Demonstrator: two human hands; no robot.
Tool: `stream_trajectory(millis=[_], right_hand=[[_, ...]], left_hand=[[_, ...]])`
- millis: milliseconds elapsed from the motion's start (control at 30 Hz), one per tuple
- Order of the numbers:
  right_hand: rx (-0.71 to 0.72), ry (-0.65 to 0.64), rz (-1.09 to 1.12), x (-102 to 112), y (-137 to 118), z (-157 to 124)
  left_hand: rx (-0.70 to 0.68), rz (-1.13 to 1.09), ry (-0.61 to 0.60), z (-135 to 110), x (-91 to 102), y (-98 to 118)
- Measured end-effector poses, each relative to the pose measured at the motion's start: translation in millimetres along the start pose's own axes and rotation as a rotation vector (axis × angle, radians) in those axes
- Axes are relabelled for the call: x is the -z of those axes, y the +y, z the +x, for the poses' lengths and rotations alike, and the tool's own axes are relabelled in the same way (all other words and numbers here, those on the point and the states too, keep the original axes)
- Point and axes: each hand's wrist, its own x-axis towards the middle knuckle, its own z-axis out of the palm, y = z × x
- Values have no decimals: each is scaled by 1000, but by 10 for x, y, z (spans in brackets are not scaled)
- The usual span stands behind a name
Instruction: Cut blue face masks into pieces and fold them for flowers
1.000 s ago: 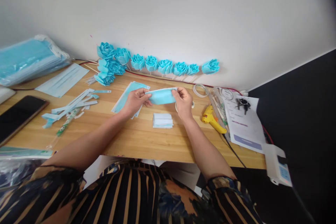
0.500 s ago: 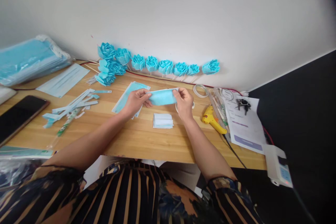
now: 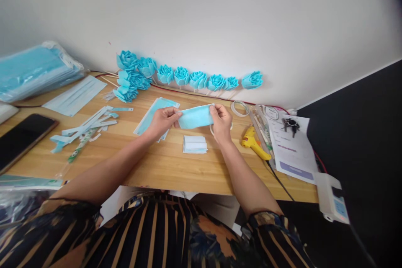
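I hold a light blue mask piece stretched between both hands above the wooden desk. My left hand pinches its left end and my right hand pinches its right end, fingers closed on the cloth. Just below the piece lies a small stack of folded white and blue pieces. Behind my left hand a pile of flat blue masks rests on the desk.
A row of blue mask roses lines the wall. Cut strips, a phone and a bag of masks lie left. A yellow glue gun, tape roll, papers with keys and a white device lie right.
The mask piece has tilted, its right end now a little higher and its face turned more toward me. My hands stay in nearly the same place.
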Motion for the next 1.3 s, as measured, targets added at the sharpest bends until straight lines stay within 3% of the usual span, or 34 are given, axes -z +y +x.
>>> stream_trajectory(millis=[133,267,333,500,667,867,967,1167,1300], right_hand=[[32,-34,-72,9,-54,-26],[118,-112,-162,-21,-198,-111],[181,-165,-204,-47,-274,-159],[260,-254,-282,-88,-354,-227],[147,-263,-210,-71,-290,-190],[-7,-318,8,-43,-80,-61],[-102,-379,-8,-65,18,-59],[26,-461,-224,-125,16,-130],[100,-430,-386,-149,-44,-175]], left_hand=[[-36,64,-58,22,36,-37],[-306,393,61,-15,73,46],[-410,452,70,-42,59,125],[-485,522,-104,-7,-65,256],[-351,552,-218,117,-152,300],[-163,168,-93,173,-260,335],[-96,13,-36,175,-309,288],[-104,-248,40,192,-232,186],[-82,-318,101,214,-185,129]])
